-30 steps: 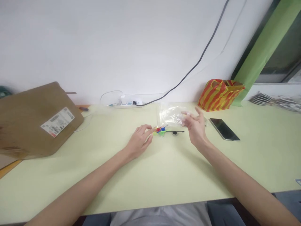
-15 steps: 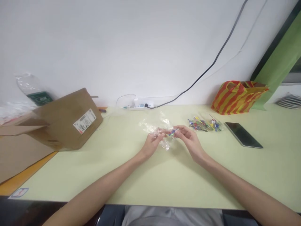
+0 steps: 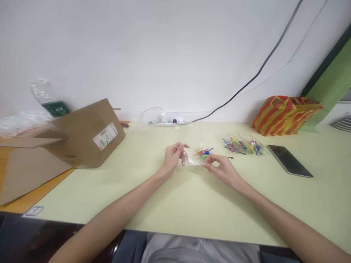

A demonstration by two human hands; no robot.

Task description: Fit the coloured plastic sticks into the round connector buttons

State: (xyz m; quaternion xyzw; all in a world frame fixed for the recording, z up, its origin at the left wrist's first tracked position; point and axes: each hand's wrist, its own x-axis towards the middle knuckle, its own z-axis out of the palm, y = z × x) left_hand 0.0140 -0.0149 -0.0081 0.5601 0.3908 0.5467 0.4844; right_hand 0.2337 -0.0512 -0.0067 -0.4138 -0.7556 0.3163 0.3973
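My left hand (image 3: pixel 173 157) pinches the left side of a clear plastic bag (image 3: pixel 191 159) low over the table, its fingers closed. At the bag's right near corner, my right hand (image 3: pixel 220 166) has thumb and forefinger pressed together on the film. Small coloured plastic arrow-like pieces (image 3: pixel 204 151), blue, red, yellow and green, show just beyond the bag's near edge, between the hands. Whether they are inside the film or on the table, I cannot tell. A black arrow-shaped tip (image 3: pixel 230 157) shows beside my right hand. Right of that lie clear bags of similar pieces (image 3: pixel 237 145).
A dark-screened tablet (image 3: pixel 290 160) lies at the right. Behind it stands a red-and-yellow striped bag (image 3: pixel 283 118). At the left is an open cardboard box (image 3: pixel 87 138) with a bottle (image 3: pixel 52 102) behind it. A power strip (image 3: pixel 166 122) sits against the wall.
The crumpled bag is now stretched flatter between my hands, and the coloured pieces show spread out beyond its near edge. My hands are slightly farther apart. The whole view has shifted a little.
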